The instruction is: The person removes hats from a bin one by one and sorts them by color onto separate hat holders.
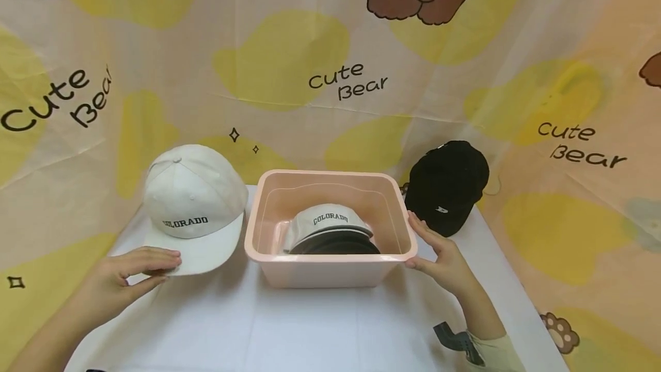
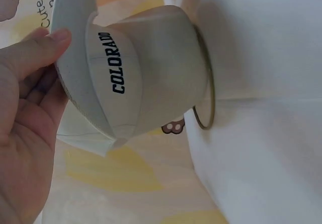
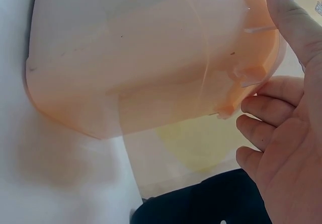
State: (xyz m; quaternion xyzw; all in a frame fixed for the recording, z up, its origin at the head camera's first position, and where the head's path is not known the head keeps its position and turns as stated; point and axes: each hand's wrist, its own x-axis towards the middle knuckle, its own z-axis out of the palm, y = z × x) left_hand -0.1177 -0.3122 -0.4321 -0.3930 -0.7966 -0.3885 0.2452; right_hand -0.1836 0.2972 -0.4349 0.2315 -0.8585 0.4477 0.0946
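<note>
A white baseball cap (image 1: 191, 200) lettered COLORADO stands on the left of the table, raised on something hidden beneath it. My left hand (image 1: 139, 268) pinches its brim, thumb underneath and fingers on top. In the left wrist view a thin olive ring (image 2: 211, 83) shows below the cap's white crown (image 2: 118, 65). A pink plastic bin (image 1: 330, 273) sits at the middle. My right hand (image 1: 444, 257) holds its right rim near the front corner, thumb and fingers apart. Inside lie a second white COLORADO cap (image 1: 330, 217) and dark brims (image 1: 335, 243) stacked under it.
To the bin's right a black cap (image 1: 446, 185) stands raised, close to my right fingers. A white cloth (image 1: 310, 326) covers the table. A bear-print curtain (image 1: 289, 62) hangs right behind. A dark strap (image 1: 457, 340) sits by my right wrist.
</note>
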